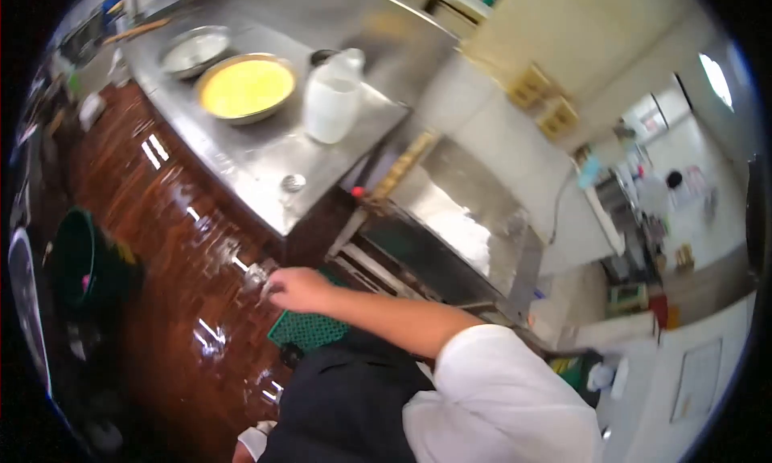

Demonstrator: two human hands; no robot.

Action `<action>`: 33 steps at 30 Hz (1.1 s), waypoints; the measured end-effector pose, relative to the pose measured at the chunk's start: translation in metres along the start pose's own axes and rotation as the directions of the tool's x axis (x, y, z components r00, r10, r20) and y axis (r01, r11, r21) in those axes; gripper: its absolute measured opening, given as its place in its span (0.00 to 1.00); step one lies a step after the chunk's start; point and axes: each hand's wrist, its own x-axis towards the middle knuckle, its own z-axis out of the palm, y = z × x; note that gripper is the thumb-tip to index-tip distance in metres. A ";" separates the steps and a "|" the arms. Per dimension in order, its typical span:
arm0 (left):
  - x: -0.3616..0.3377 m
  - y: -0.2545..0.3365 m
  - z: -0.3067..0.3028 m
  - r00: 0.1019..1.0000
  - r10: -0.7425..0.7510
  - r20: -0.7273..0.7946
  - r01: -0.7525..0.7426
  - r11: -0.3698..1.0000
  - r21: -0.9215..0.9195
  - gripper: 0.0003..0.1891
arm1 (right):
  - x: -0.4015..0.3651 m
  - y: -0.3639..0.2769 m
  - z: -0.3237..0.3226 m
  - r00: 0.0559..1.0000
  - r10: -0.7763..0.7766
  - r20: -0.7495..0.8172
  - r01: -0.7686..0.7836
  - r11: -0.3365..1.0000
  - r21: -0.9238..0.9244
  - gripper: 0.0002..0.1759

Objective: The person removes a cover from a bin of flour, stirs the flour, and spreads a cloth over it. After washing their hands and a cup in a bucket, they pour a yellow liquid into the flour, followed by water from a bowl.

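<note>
My right hand [299,290] reaches out to the left over the wet, brown floor, below the corner of the steel worktable. Its fingers are curled closed. A pale, shiny patch shows at the fingertips, but blur hides whether it is a held thing or a floor reflection. Only a sliver of my left hand [242,453] shows at the bottom edge, beside something white that could be a cuff or a cloth; its fingers are hidden. A green perforated mat or crate [310,328] lies just under my right hand.
On the steel worktable [241,170] stand a bowl of yellow contents [248,88], a bowl with whitish contents [195,51] and a translucent white jug [333,97]. A steel-topped unit [458,210] adjoins it. A dark green bucket [80,258] stands at left.
</note>
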 end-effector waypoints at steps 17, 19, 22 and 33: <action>0.014 0.182 0.223 0.987 0.046 0.153 -0.107 0.900 0.422 0.17 | -0.312 0.273 -0.260 0.890 0.449 -0.082 -0.163 0.481 0.861 0.14; 0.012 0.186 0.244 0.989 0.001 0.146 -0.066 0.894 0.444 0.17 | -0.323 0.300 -0.284 0.852 0.508 -0.123 -0.212 0.551 0.807 0.14; 0.018 0.188 0.266 0.987 -0.070 0.142 -0.007 0.875 0.484 0.17 | -0.333 0.335 -0.318 0.775 0.593 -0.220 -0.341 0.685 0.644 0.14; 0.067 0.155 0.283 0.940 -0.317 0.127 0.215 0.840 0.498 0.16 | -0.308 0.379 -0.369 0.650 0.709 -0.276 -0.690 0.702 0.177 0.15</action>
